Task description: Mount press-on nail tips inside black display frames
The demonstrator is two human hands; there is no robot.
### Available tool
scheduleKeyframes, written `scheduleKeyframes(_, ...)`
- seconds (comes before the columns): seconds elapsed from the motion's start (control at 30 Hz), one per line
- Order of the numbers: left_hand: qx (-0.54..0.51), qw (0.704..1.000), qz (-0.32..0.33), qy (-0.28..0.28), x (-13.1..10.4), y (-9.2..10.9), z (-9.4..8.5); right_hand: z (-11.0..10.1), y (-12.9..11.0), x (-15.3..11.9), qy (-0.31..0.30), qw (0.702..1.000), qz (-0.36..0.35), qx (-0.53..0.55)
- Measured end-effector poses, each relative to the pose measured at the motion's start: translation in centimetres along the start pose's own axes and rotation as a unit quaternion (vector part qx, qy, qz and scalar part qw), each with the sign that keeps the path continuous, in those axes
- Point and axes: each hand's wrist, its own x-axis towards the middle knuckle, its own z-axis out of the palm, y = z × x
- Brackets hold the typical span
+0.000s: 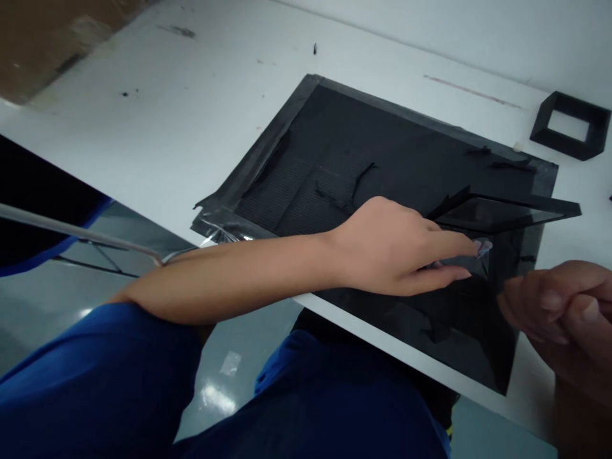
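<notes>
Over the black mat (411,146), my left hand (406,248) reaches in from the left with thumb and forefinger extended and apart. A small clear piece of film (484,247) shows at its forefinger tip; whether it sticks to the finger is unclear. Just beyond the fingertips, a thin black frame with a glassy panel (497,213) stands tilted above the mat. At the right edge is my right hand (564,306), its fingers curled and thumb pressed against them. Anything inside that closed hand is hidden.
A black hollow rectangular frame (571,125) lies on the white table (201,108) at the back right. Black scraps and torn strips lie on the mat. A brown cardboard piece (62,44) is at the upper left. The table's front edge runs below my left forearm.
</notes>
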Motion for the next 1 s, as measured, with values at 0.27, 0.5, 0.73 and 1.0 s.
scheduleKeyframes(0.27, -0.035, 0.999, 0.020, 0.002, 0.2, 0.0, -0.2, 0.8, 0.5, 0.8, 0.140, 0.970, 0.005, -0.198)
scheduleKeyframes(0.5, -0.017, 1.000, 0.018, -0.002, 0.2, -0.1, 0.2, 1.1, 1.8, 3.6, 0.112, 0.891, -0.013, -0.441)
scheduleKeyframes(0.73, -0.018, 1.000, 0.021, 0.013, 0.2, -0.2, 0.4, 0.7, 2.1, 3.7, 0.087, 0.869, -0.008, -0.486)
scheduleKeyframes(1.0, -0.002, 0.999, 0.021, 0.044, 0.0, -0.7, 0.2, 0.5, 2.7, 2.5, 0.205, 0.902, -0.007, -0.381)
